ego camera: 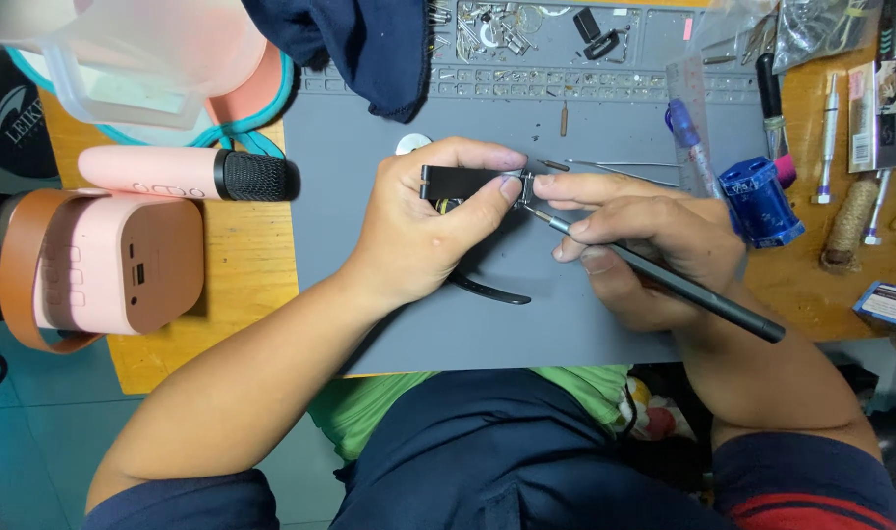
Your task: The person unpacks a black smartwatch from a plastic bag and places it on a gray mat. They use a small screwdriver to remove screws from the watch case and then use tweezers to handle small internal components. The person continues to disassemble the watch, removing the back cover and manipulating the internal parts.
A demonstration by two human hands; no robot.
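While a black watch strap (460, 181) is pinched between thumb and fingers of the left hand (423, 231), a slim dark screwdriver (664, 280) is held pen-style in the right hand (644, 240), so both grips are closed tight on something. The screwdriver's metal tip is pressed right at the strap's metal end, just where the two hands meet. All of this is kept just above a grey work mat (369, 137) laid on the wooden tabletop (242, 265). Another curved black strap piece (492, 291) is seen poking out below the left palm, lying on the mat. Off to the left, a pink microphone with a black head (188, 174) and a pink speaker box (114, 263) are parked on the wood. On the right, a blue sharpener-like block (759, 201) and a few small screwdrivers (827, 137) are scattered, and little metal parts (497, 25) are piled in the mat's top tray.
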